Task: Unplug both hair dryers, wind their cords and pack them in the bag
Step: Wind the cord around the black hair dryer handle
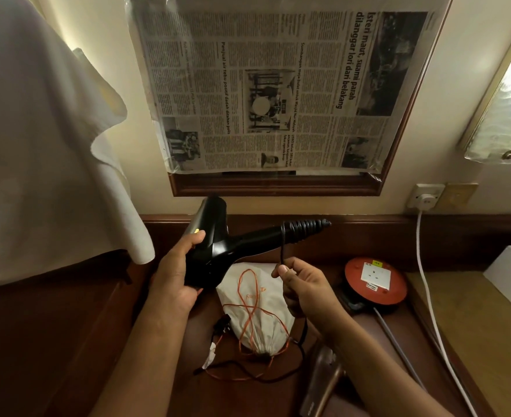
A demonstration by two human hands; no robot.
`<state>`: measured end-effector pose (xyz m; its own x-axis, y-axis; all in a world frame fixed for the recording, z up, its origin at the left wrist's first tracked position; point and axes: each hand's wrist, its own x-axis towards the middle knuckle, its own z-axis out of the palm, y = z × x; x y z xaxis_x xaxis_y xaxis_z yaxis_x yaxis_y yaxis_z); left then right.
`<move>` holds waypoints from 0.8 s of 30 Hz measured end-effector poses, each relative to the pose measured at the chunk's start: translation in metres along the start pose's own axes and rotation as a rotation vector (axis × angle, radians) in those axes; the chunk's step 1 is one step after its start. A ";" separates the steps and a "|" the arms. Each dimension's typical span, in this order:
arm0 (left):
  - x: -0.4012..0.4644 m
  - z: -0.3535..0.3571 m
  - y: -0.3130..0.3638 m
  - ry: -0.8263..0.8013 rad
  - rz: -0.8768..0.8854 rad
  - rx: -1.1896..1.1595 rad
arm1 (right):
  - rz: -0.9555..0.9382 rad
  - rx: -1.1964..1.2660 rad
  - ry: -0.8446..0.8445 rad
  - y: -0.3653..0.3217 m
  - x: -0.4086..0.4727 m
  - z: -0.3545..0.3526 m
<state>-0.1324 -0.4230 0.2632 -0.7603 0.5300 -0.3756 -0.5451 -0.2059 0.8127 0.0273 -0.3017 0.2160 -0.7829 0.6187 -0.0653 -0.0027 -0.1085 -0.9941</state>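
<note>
Head view, looking down over a dark wooden desk set against a cream wall. The left hand grips the body of a black hair dryer, fingers wrapped under it and the thumb pressed on its side, holding it up above the desk with the handle pointing right. The right hand pinches the dryer's black cord between thumb and forefinger, just below the ribbed collar at the handle's end; one turn of cord loops over the handle there. The rest of the cord runs down through that hand and trails in loose curves across the desk.

Under the hands lies a white drawstring bag, its gathered mouth toward the person, with thin orange strings looping over it. To the right sits a round red extension reel with a white socket face. Near the bottom edge a second, brownish device lies on the desk; I cannot tell what it is. On the wall hangs a wood-framed mirror covered with newspaper. A white plug sits in the wall socket, its white cable running down. A white cloth hangs at left.
</note>
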 end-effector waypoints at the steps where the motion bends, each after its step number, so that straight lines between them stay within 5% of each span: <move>1: -0.001 0.000 0.000 0.009 0.002 -0.002 | -0.002 -0.014 0.003 0.000 0.000 0.000; 17: -0.009 0.007 0.004 0.056 0.107 -0.052 | -0.152 -0.204 0.088 0.002 -0.017 0.001; 24: -0.015 0.009 0.008 0.048 0.060 -0.099 | -0.039 0.205 -0.043 0.006 -0.022 -0.008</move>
<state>-0.1229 -0.4254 0.2793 -0.8075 0.4744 -0.3506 -0.5284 -0.3175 0.7874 0.0490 -0.3096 0.2110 -0.8056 0.5922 -0.0189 -0.1567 -0.2436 -0.9571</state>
